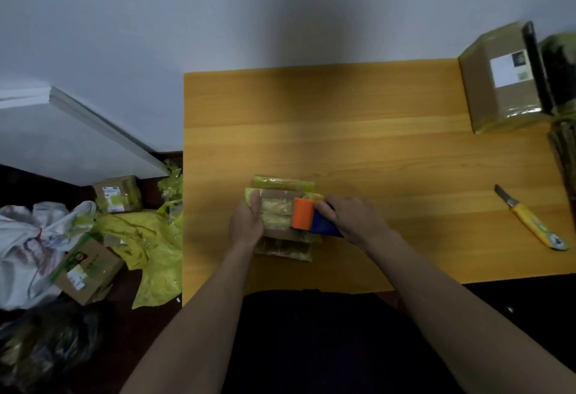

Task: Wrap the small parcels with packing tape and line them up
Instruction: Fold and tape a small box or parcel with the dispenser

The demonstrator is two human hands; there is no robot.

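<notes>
Both bare forearms reach forward from the lower edge of the view, over dark clothing, and converge on the near middle of the yellow-orange wooden surface. On the left, the left hand curls round the left end of a small brown cardboard parcel, with the thumb lying up along its top edge. On the right, the right hand grips the blue handle of an orange-and-blue tape dispenser, fingers wrapped over it, and the orange head of the dispenser sits on the top of the parcel towards its right end. A band of yellowish clear tape runs across the top of the parcel between the left hand and the dispenser, and bare brown card shows at its near and far edges. That parcel lies on top of other flat packets wrapped in glossy yellow-green tape, which stick out beyond it on the far and near sides. To the right, well apart from the hands, a yellow-handled utility knife lies on the surface with its blade out. At the far right corner stands a large brown cardboard box with a white label, its edges bound in shiny tape. Off the surface to the left, the floor holds crumpled yellow plastic, two small labelled cardboard boxes and a white bag
</notes>
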